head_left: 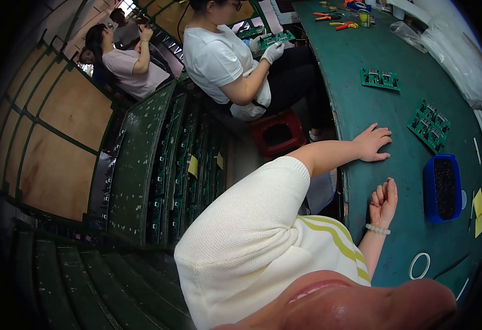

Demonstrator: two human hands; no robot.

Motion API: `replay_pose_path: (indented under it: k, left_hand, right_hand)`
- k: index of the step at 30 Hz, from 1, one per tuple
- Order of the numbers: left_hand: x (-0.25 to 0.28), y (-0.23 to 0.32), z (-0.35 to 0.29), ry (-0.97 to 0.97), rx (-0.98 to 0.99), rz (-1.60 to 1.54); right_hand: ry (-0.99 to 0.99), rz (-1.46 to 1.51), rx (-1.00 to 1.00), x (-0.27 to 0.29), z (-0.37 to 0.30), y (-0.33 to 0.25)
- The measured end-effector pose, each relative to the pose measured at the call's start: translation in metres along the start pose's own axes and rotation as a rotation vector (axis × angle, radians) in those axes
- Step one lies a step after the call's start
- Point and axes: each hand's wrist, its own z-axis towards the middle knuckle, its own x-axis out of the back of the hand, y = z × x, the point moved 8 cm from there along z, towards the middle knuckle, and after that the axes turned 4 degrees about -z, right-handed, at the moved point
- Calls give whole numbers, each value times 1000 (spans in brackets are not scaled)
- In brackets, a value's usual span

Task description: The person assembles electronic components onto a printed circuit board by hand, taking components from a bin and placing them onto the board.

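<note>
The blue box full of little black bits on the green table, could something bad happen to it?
Maybe. The blue box sits open close to both resting hands, so a careless sweep of the right hand could tip it and scatter the black bits. The green circuit boards lie loose near the left hand and could get pushed or leaned on. The white ring lies near the table's edge and might slide off.

- A long green workbench (362,181) runs along the right side, its edge curving toward the far end.
- Green slotted racks (164,165) stand on the left.
- Plywood wall panels (59,143) in green frames line the far left.
- A red plastic stool (278,133) sits on the floor between racks and bench.
- Daylight shows at a window (126,6) at the top.
</note>
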Motion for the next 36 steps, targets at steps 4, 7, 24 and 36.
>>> replay_pose_path:
  k: [4, 7, 24, 36]
  left_hand:
    - [0, -4, 0, -5, 9, 20]
    - [2, -1, -2, -27, 19, 13]
    - [-11, 24, -31, 32, 79, 192]
    - [3, 49, -79, -73, -36, 36]
  right_hand:
    - [-7, 13, 1, -5, 1, 1]
    - [-29, 15, -26, -6, 0, 4]
    - [449, -851, 473, 11, -6, -41]
    - [416, -936, 439, 26, 6, -35]
